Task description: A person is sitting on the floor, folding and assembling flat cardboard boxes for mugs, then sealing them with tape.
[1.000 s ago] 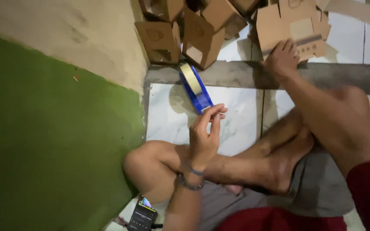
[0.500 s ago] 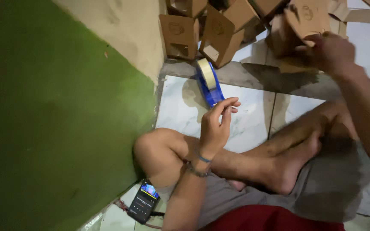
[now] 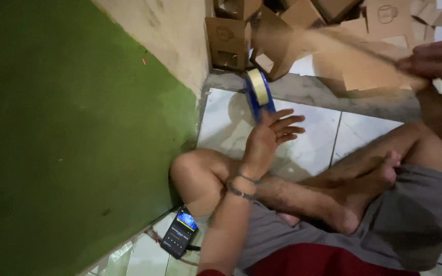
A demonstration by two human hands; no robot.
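My left hand [image 3: 271,134] is raised above my crossed legs with its fingers spread and nothing in it. It hovers just in front of a blue tape dispenser [image 3: 258,93] holding a pale roll, which stands on the white floor tile; I cannot tell whether they touch. At the upper right, my right hand [image 3: 436,62] grips a flat brown cardboard piece [image 3: 351,59]. The cardboard is blurred by motion and stretches left over the grey step.
Several folded brown cardboard boxes [image 3: 227,41] lie piled at the top by the wall. A green and beige wall [image 3: 62,143] fills the left. A phone [image 3: 180,233] with a lit screen and a cable lies on the floor by my left knee.
My right hand has lifted a cardboard piece off the pile and swings it toward me. My left hand's fingers have spread wider near the tape dispenser.
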